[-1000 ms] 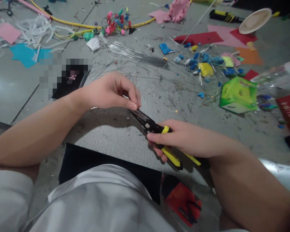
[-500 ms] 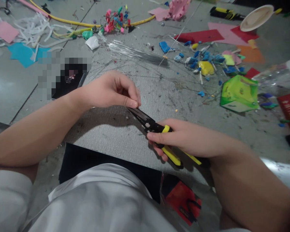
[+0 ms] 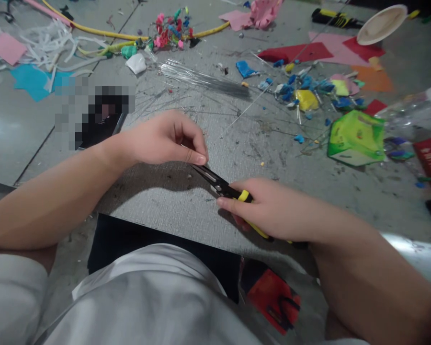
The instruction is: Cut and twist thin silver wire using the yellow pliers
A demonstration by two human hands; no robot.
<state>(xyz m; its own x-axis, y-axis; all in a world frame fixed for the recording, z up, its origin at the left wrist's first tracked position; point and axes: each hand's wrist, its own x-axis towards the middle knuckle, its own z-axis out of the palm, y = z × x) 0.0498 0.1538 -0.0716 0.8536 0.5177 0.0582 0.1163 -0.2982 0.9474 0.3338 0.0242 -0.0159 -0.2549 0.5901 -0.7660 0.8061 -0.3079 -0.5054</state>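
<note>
My right hand [image 3: 273,208] is closed around needle-nose pliers [image 3: 222,187] with yellow and black handles. Their slim dark jaws point up and left, the tips right by my left fingertips. My left hand [image 3: 165,139] pinches thumb against fingers at those tips. A thin metal wire [image 3: 249,106] slants from near this pinch toward the upper right; its near end is hidden by fingers and jaws. Beyond my hands lies a bundle of straight wires [image 3: 201,79] on the grey work surface [image 3: 187,206].
A phone [image 3: 102,124] lies behind my left wrist. Wrapped blue and yellow pieces [image 3: 307,99], a green packet [image 3: 357,136] and a paper plate [image 3: 382,25] are to the right. White strips [image 3: 50,40] and a colourful beaded cluster [image 3: 172,31] lie farther back.
The long wire has swung to the right. The pliers have turned in my right hand, with the handles closer together and more covered. My left hand has dropped slightly, still pinching.
</note>
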